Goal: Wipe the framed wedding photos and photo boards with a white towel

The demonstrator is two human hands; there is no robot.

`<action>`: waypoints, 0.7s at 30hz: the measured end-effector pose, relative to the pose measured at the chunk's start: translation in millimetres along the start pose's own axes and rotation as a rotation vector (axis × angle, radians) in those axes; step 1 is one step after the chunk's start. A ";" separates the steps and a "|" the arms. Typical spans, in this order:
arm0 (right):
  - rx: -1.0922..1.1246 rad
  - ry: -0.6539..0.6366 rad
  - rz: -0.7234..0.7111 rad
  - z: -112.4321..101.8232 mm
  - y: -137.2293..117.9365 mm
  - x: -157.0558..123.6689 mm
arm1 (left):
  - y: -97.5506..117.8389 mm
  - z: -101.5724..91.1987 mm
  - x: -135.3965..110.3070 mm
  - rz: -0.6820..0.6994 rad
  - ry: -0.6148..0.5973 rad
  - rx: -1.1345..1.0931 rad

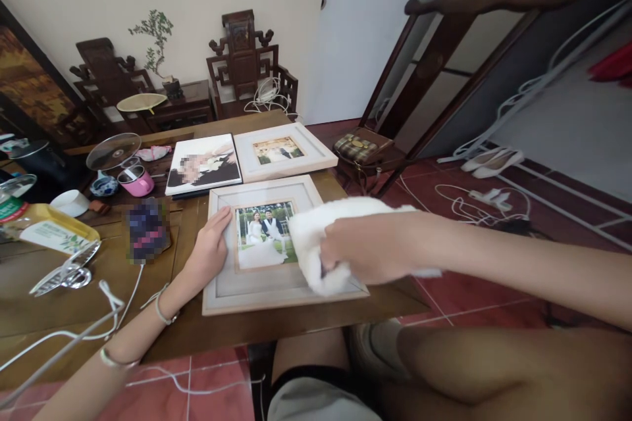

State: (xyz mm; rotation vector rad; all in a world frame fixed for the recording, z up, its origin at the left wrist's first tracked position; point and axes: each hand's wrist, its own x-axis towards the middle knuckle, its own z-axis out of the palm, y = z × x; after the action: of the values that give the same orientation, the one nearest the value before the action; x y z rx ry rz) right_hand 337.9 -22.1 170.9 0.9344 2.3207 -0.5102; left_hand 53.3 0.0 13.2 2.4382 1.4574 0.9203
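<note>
Soft lt, slight blur, edge distortn

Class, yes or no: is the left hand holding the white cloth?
No, the right hand holds the white cloth; the left hand touches the picture frame.

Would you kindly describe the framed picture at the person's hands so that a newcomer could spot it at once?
Find the brown wooden table, then its edge nearest the person. There lies a pale frame, left hand on its left side, right hand holding a white cloth over its right. Its greener photo sets it apart from the similar frame behind.
</note>
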 end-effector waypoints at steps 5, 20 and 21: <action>0.097 -0.021 0.055 -1.7 -14.0 -3.4 | 0.8 -1.9 0.0 0.001 -0.026 0.002; -0.173 0.296 0.002 20.7 -5.7 62.0 | -6.8 -0.8 0.5 0.002 -0.022 0.020; -0.127 0.240 -0.031 21.7 -16.6 54.4 | -6.6 -0.8 0.2 0.003 -0.021 0.027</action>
State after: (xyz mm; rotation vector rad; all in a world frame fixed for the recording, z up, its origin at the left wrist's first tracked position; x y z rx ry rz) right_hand 302.1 -17.9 121.9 0.9431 2.5520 -0.2703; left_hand 48.0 3.4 11.1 2.4622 1.4689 0.8788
